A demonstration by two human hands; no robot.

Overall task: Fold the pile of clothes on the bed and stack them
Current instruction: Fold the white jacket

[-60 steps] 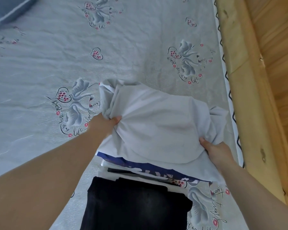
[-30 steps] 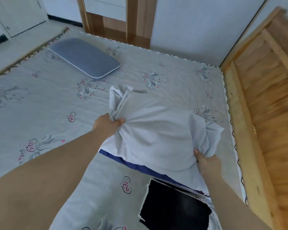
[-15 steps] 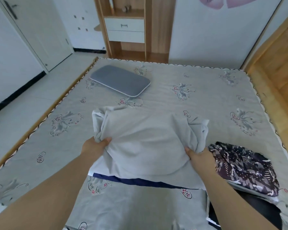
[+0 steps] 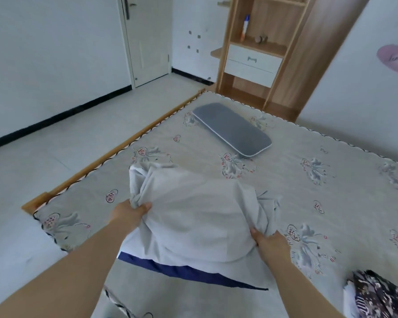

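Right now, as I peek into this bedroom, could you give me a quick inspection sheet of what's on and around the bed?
Surface: bed covered by a grey sheet with a flower-and-heart print, wooden frame along its left edge.
Job's things: white garment with a dark blue hem, bunched and held up over the bed; dark patterned garment lying at the lower right.
Clutter: grey pillow at the far end of the bed.
Hands: left hand grips the white garment's left side; right hand grips its right side.
Cables: nothing seen.
Surroundings: wooden shelf unit with white drawers, white door, tiled floor, pink heart sticker on the wall.
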